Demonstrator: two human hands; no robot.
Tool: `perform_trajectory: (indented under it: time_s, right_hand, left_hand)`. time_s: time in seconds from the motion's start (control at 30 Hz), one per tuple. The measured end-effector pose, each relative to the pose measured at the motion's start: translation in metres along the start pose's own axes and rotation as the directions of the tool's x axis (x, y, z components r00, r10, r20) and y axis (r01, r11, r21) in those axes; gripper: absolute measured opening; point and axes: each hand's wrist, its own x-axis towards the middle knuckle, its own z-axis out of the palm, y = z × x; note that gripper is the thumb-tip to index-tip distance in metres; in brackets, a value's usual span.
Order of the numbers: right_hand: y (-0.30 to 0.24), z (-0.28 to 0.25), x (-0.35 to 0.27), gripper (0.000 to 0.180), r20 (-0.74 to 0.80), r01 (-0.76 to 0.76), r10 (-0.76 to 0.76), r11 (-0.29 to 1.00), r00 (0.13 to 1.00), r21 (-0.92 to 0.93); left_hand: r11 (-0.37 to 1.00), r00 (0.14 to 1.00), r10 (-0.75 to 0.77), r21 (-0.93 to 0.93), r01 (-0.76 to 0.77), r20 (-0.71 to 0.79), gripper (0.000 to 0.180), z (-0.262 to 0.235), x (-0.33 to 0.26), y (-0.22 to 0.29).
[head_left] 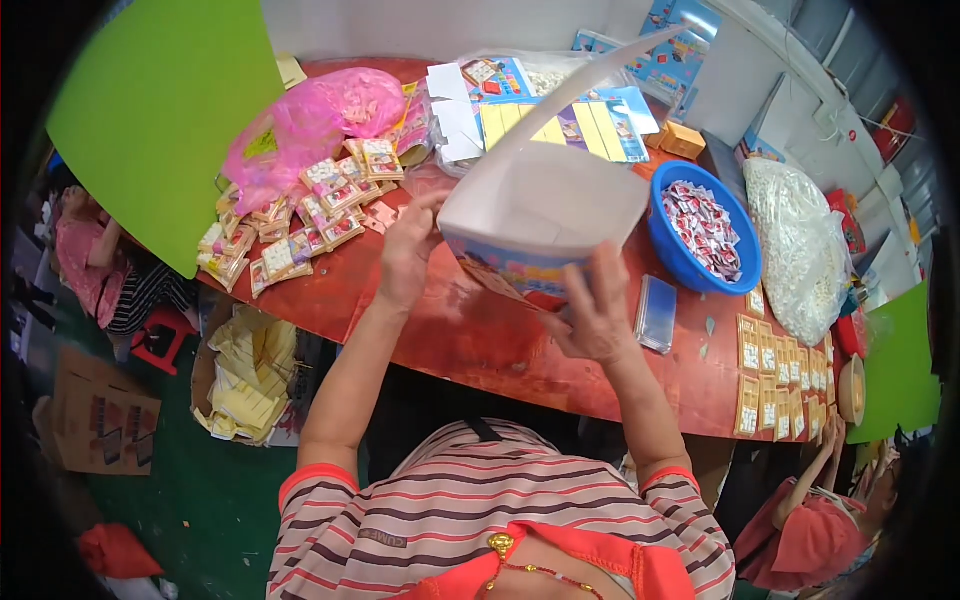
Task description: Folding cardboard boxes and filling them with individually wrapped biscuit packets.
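Note:
An open cardboard box [545,195], white inside with a printed blue outer side, is tilted above the red table, and its long white lid flap stands up toward the far right. My left hand [405,255] is closed on the box's left edge. Against the printed front, near its right end, my right hand [597,310] has its fingers apart; they are slightly blurred. To the left lies a pile of small filled packets [320,205], and right of the box stands a blue basin [707,228] full of small red and white sachets.
Flat printed sheets [560,125] lie behind the box, and a pink plastic bag [320,115] at far left. A clear bag of white pieces [795,250], small wooden trays [770,380] and a card stack [656,314] are on the right. Co-workers sit at both sides.

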Motion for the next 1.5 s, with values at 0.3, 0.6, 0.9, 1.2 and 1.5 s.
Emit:
perform_trajectory:
  time_s: [0.3, 0.6, 0.9, 1.2, 1.5]
  right_hand:
    - [-0.049, -0.002, -0.025, 0.060, 0.395, -0.138, 0.056, 0.973, 0.917, 0.182]
    - [0.005, -0.012, 0.009, 0.031, 0.150, -0.431, 0.406, 0.867, 0.902, 0.249]
    - [0.038, 0.115, 0.030, 0.033, 0.641, -0.834, 0.558, 0.195, 0.526, 0.516]
    - [-0.030, 0.193, -0.021, 0.065, 0.451, -0.254, 0.359, 0.927, 0.817, -0.277]
    - [-0.012, 0.178, -0.003, 0.069, 0.746, -0.582, 0.513, 0.786, 0.425, -0.209]
  left_hand:
    - [0.973, 0.935, -0.189, 0.069, 0.219, -0.299, 0.063, -0.018, -0.021, -0.060]
    - [0.755, 0.874, 0.354, 0.653, -0.057, -0.333, 0.074, 0.041, -0.044, -0.055]
    - [0.251, 0.855, 0.256, 0.824, -0.508, 0.450, 0.019, 0.042, -0.055, -0.034]
    - [0.160, 0.858, 0.194, 0.848, -0.505, 0.475, 0.020, 0.022, -0.043, -0.015]
    - [0.118, 0.857, 0.210, 0.858, -0.500, 0.471, 0.025, 0.012, -0.045, -0.028]
